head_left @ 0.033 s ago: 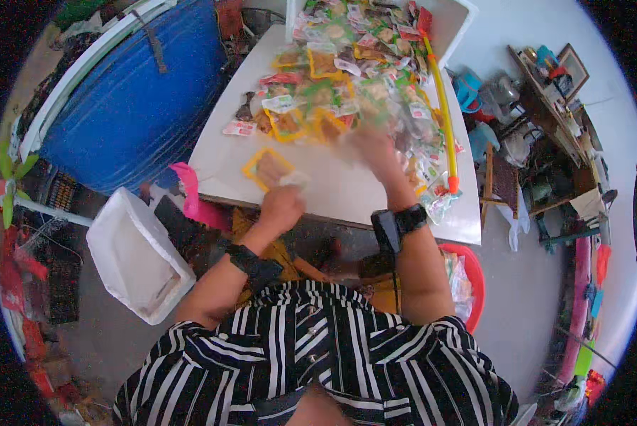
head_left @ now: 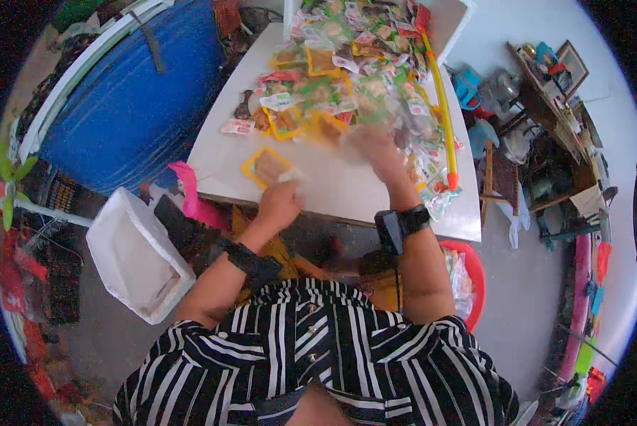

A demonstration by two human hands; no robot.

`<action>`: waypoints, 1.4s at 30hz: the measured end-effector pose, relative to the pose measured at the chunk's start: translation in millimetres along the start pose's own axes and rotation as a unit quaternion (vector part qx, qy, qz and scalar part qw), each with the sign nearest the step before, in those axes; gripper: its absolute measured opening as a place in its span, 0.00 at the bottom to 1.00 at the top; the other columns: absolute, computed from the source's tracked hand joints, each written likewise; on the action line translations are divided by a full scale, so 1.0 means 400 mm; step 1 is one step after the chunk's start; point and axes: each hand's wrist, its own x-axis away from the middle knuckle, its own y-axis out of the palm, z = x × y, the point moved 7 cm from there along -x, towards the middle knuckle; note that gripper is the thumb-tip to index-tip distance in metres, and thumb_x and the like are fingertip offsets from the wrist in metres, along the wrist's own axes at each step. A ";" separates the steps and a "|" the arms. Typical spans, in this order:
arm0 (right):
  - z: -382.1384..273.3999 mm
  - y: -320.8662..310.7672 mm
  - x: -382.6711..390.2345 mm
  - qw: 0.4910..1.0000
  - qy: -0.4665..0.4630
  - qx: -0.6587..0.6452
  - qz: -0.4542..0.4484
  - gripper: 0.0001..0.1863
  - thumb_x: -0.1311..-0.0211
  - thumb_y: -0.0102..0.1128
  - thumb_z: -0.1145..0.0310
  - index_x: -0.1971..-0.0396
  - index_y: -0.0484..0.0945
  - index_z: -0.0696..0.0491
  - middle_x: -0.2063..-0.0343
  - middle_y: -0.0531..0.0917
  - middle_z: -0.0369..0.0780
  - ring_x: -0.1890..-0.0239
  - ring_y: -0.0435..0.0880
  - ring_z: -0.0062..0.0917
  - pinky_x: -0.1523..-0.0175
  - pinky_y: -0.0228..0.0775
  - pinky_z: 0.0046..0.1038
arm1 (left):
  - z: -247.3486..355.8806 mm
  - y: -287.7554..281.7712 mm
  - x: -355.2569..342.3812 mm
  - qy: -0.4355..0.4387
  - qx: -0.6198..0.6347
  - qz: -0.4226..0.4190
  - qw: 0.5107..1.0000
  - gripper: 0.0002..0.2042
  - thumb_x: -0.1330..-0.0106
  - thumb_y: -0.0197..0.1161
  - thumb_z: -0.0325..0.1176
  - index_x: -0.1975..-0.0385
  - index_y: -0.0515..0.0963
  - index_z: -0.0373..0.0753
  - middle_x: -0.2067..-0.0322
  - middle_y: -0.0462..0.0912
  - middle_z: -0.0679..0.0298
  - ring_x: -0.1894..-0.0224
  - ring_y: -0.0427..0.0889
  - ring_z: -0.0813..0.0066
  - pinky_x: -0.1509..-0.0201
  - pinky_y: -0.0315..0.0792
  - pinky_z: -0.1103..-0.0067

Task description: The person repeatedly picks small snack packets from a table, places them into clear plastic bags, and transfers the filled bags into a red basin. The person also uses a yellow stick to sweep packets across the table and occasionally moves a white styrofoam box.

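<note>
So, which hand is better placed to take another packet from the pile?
Probably the right hand: though blurred, it is close to the pile, while the left hand, farther away, seems to hold a yellow-edged packet.

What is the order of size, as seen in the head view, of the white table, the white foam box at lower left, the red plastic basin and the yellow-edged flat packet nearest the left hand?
1. White table
2. White foam box
3. Red plastic basin, by its visible part
4. Yellow-edged packet
</note>
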 end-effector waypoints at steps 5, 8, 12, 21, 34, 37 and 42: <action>-0.046 -0.003 0.088 0.990 0.091 -0.106 0.002 0.09 0.50 0.44 0.75 0.69 0.72 0.58 0.67 0.73 0.40 0.64 0.71 0.27 0.60 0.63 0.22 | 0.023 0.035 0.001 -0.239 0.416 -0.116 0.870 0.17 0.42 0.49 0.40 0.55 0.62 0.41 0.69 0.74 0.60 0.69 0.74 0.67 0.67 0.69 0.73; -0.172 0.050 0.175 0.993 -0.094 0.031 -0.062 0.10 0.50 0.42 0.76 0.68 0.71 0.59 0.68 0.74 0.42 0.64 0.72 0.29 0.61 0.63 0.24 | 0.099 0.071 0.012 -0.311 0.776 -0.125 0.534 0.17 0.43 0.48 0.42 0.58 0.64 0.40 0.70 0.73 0.64 0.66 0.73 0.71 0.66 0.69 0.76; -0.268 0.139 0.293 0.930 -0.289 0.190 -0.124 0.09 0.59 0.50 0.72 0.72 0.69 0.54 0.65 0.72 0.41 0.56 0.67 0.37 0.56 0.57 0.39 | 0.121 0.046 -0.011 -0.195 0.759 -0.130 0.608 0.12 0.43 0.49 0.35 0.62 0.66 0.37 0.67 0.72 0.66 0.63 0.71 0.75 0.58 0.66 0.79; -0.015 0.073 0.365 0.924 0.247 -0.281 0.077 0.20 0.51 0.52 0.69 0.56 0.62 0.51 0.56 0.68 0.40 0.52 0.65 0.32 0.49 0.56 0.32 | 0.123 0.014 -0.010 -0.144 0.780 -0.084 0.603 0.15 0.44 0.50 0.27 0.56 0.65 0.37 0.62 0.71 0.64 0.59 0.71 0.74 0.54 0.65 0.76; 0.044 0.065 0.348 0.725 0.271 -0.605 0.187 0.13 0.51 0.45 0.80 0.62 0.62 0.58 0.67 0.73 0.44 0.68 0.75 0.33 0.64 0.71 0.35 | 0.056 -0.006 0.034 -0.150 0.325 -0.109 0.927 0.20 0.49 0.57 0.38 0.59 0.66 0.35 0.66 0.71 0.63 0.64 0.71 0.73 0.60 0.67 0.79; 0.072 0.013 0.357 0.780 0.268 -0.533 0.189 0.14 0.52 0.47 0.79 0.62 0.61 0.58 0.67 0.73 0.44 0.69 0.75 0.32 0.66 0.71 0.34 | 0.030 -0.074 0.031 -0.076 -0.001 -0.011 0.997 0.19 0.51 0.56 0.41 0.64 0.68 0.33 0.68 0.71 0.58 0.65 0.72 0.66 0.62 0.67 0.74; 0.090 0.051 0.367 0.767 0.273 -0.556 0.169 0.14 0.51 0.49 0.78 0.63 0.61 0.58 0.68 0.72 0.43 0.68 0.74 0.31 0.66 0.71 0.33 | 0.010 -0.029 0.036 -0.095 -0.155 -0.090 0.979 0.15 0.52 0.55 0.42 0.70 0.70 0.37 0.67 0.70 0.51 0.66 0.71 0.53 0.63 0.67 0.66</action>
